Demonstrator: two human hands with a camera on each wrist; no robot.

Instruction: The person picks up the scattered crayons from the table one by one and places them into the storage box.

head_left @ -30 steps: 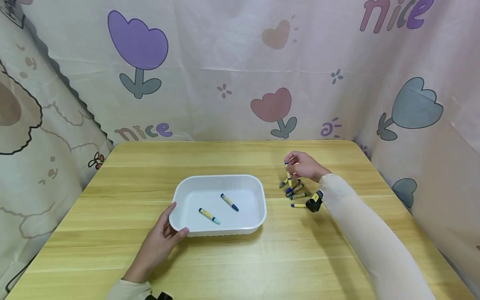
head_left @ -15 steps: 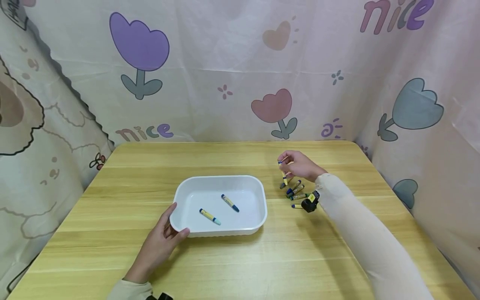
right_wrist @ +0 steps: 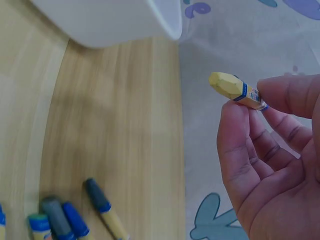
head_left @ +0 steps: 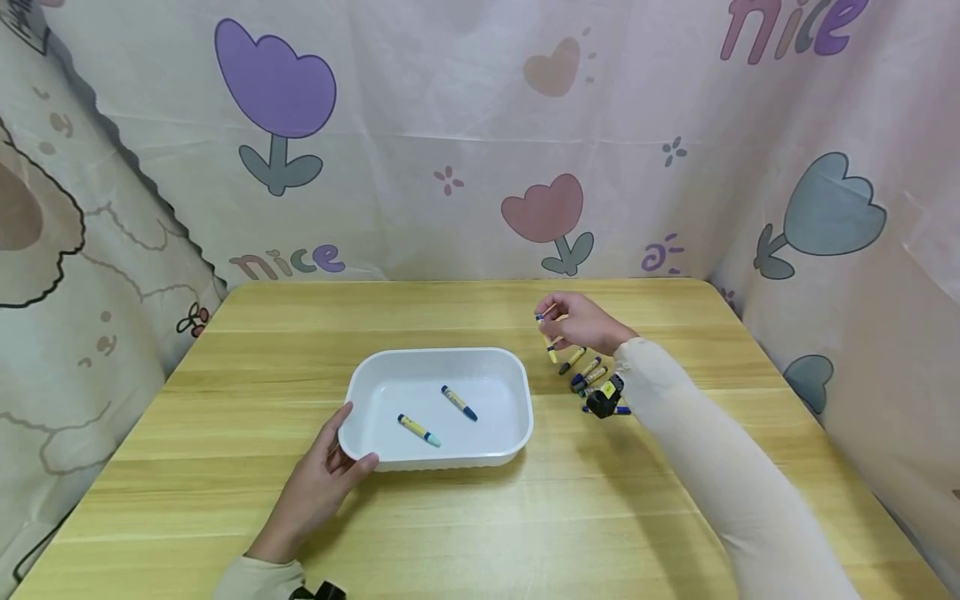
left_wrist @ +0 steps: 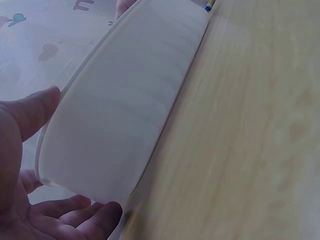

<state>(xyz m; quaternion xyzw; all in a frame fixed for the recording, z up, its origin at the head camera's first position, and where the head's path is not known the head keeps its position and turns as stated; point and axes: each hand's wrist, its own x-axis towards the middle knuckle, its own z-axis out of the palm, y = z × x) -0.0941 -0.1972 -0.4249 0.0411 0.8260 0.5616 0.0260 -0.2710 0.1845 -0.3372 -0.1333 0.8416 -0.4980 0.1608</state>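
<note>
Looks bright and evenly lit in the head view, with soft shadows on the table [head_left: 450,533] by the right sleeve [head_left: 708,450] and tray [head_left: 450,460]. Appears dimmer, hazier and cooler in both wrist views. Blurs table grain in the left one, loose crayons [right_wrist: 59,220] in the right, but renders the yellow crayon [right_wrist: 230,86] crisper.

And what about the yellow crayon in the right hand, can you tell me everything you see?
The yellow crayon has a bare, waxy-looking, faceted tip with a blunt end. Its yellow, paper-like wrapper has dark blue bands and print too small to read. The right hand pinches it between thumb and fingers. It's tilted, tip down, near the far right corner of the white tray.
</note>
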